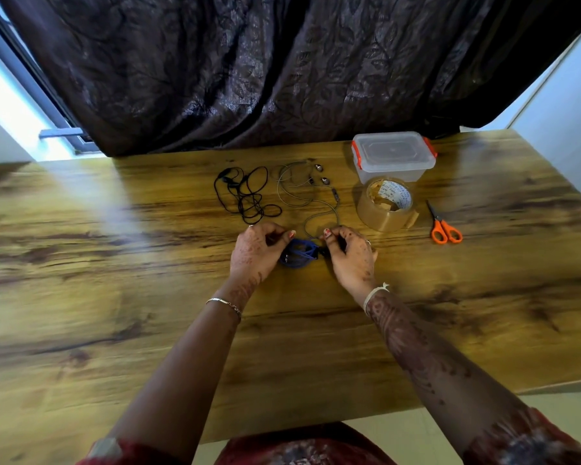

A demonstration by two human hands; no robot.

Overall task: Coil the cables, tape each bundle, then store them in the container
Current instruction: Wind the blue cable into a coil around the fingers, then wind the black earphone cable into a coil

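A blue cable lies bunched on the wooden table between my hands. My left hand grips its left side with curled fingers. My right hand pinches its dark end on the right. Behind them lie a tangled black earphone cable and a loose grey earphone cable. A roll of brown packing tape stands to the right, in front of a clear plastic container whose lid with orange clips is on.
Orange-handled scissors lie right of the tape roll. A dark curtain hangs behind the table's far edge. The table's right edge runs close past the scissors.
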